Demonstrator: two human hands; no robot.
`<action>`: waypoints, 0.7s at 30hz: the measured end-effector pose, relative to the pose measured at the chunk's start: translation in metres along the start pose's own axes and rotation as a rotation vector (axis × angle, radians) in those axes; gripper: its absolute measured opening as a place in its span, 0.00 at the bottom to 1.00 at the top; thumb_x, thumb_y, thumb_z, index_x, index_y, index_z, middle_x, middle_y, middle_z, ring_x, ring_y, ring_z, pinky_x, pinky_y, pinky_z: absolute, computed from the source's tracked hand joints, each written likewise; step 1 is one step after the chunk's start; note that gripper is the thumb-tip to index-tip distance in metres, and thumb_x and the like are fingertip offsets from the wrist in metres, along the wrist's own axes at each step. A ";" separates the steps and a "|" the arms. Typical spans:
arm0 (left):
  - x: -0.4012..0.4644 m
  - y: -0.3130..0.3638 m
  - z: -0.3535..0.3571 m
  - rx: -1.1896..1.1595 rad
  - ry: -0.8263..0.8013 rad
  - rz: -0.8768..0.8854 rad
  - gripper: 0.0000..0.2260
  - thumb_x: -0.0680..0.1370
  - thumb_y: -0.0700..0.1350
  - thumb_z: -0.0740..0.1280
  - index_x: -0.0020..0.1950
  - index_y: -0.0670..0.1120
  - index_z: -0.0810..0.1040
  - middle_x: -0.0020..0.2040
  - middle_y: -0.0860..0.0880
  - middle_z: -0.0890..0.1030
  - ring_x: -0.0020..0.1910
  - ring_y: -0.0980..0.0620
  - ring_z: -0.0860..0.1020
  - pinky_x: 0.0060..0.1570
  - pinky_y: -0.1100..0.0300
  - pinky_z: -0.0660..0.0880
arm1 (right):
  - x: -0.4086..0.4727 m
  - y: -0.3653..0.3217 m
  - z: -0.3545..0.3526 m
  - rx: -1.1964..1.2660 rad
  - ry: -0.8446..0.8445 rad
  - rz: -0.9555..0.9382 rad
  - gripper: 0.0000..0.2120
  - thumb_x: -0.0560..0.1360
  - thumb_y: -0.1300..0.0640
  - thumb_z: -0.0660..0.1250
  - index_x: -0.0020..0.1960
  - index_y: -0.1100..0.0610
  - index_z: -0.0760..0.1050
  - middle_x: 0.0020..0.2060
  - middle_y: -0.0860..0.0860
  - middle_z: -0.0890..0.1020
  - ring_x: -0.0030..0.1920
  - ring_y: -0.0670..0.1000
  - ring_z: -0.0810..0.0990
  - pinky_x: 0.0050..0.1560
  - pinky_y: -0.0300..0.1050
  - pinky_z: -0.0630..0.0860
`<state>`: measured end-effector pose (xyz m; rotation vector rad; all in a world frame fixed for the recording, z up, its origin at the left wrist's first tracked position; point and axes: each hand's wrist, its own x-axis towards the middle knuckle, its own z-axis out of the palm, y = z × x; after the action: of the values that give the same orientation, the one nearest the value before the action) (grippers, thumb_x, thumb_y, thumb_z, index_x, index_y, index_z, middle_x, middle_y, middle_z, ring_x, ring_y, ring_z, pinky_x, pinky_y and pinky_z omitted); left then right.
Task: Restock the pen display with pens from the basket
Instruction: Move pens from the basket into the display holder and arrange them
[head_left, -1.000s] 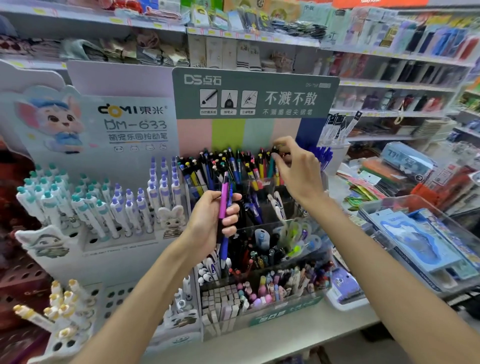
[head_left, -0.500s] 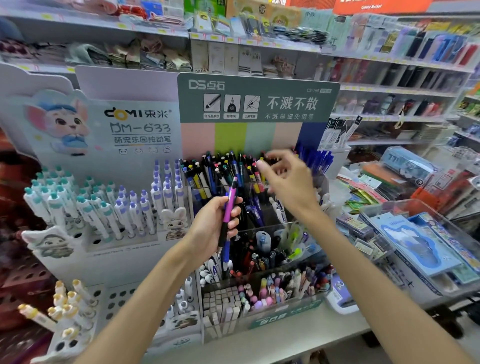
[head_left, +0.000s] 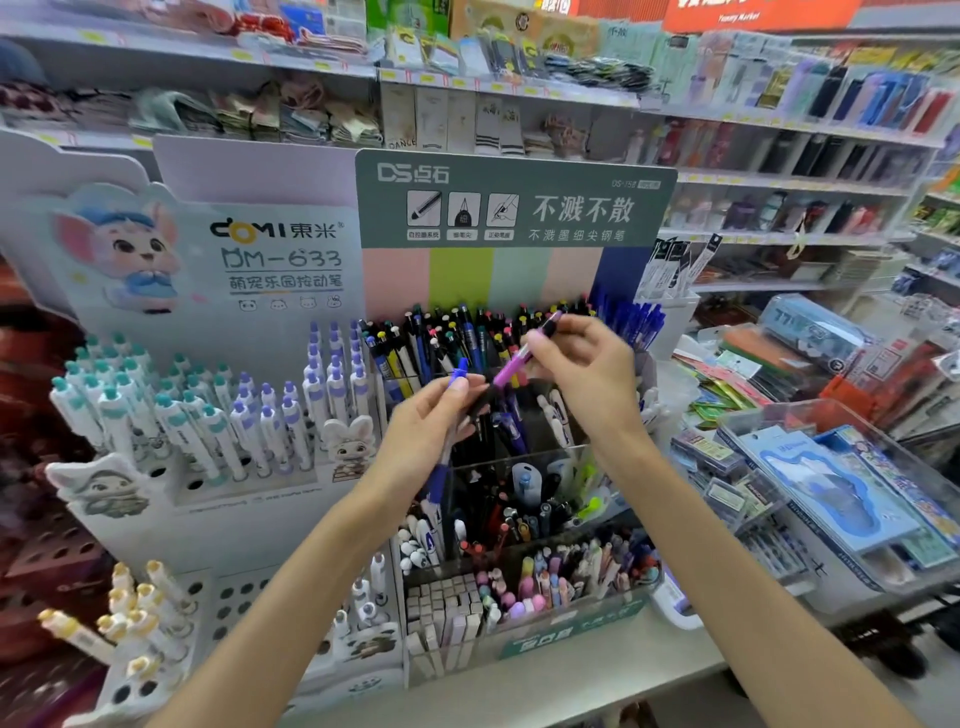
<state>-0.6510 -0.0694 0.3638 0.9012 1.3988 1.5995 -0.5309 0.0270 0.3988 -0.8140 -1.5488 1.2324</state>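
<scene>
The tiered clear pen display under a green header card (head_left: 514, 197) stands straight ahead. Its top row (head_left: 467, 332) is packed with dark pens. In front of that row my right hand (head_left: 587, 379) pinches a purple pen (head_left: 511, 366) with a black top, held slanted. The pen's lower end lies close to my left fingertips. My left hand (head_left: 431, 431) grips a blue pen (head_left: 439, 483) upright, its blue cap showing above the fingers. No basket is in view.
A white cartoon-mouse pen stand (head_left: 208, 415) with teal and purple pens is at the left. Blue pens (head_left: 634, 317) fill the display's right end. A clear bin of blue packages (head_left: 831, 493) sits at the right. The pale shelf ledge (head_left: 597, 670) runs below.
My right hand left the top row, came down to my left hand and took hold of the purple pen. My left hand rose slightly and keeps the blue pen.
</scene>
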 end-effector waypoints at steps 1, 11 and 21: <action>-0.002 0.002 -0.007 0.003 0.058 0.034 0.11 0.82 0.45 0.57 0.57 0.49 0.79 0.54 0.55 0.83 0.55 0.60 0.80 0.57 0.64 0.75 | 0.005 -0.004 0.003 0.024 0.062 -0.055 0.08 0.73 0.61 0.71 0.50 0.56 0.75 0.44 0.51 0.84 0.46 0.49 0.84 0.49 0.43 0.81; -0.016 0.020 -0.066 -0.113 0.365 0.124 0.14 0.84 0.46 0.54 0.62 0.44 0.76 0.54 0.50 0.83 0.50 0.57 0.83 0.45 0.66 0.79 | 0.031 0.014 0.081 -0.434 -0.068 -0.475 0.15 0.73 0.57 0.72 0.58 0.53 0.73 0.45 0.51 0.85 0.42 0.47 0.84 0.48 0.51 0.81; -0.014 0.020 -0.066 -0.164 0.321 0.166 0.13 0.84 0.46 0.53 0.58 0.46 0.76 0.53 0.50 0.83 0.51 0.54 0.83 0.49 0.61 0.79 | 0.035 0.011 0.087 -0.946 -0.223 -0.795 0.10 0.75 0.51 0.68 0.55 0.52 0.77 0.48 0.48 0.78 0.48 0.51 0.77 0.37 0.45 0.75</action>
<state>-0.7071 -0.1106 0.3752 0.6998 1.4081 2.0239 -0.6248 0.0340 0.3955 -0.4986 -2.3470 -0.0405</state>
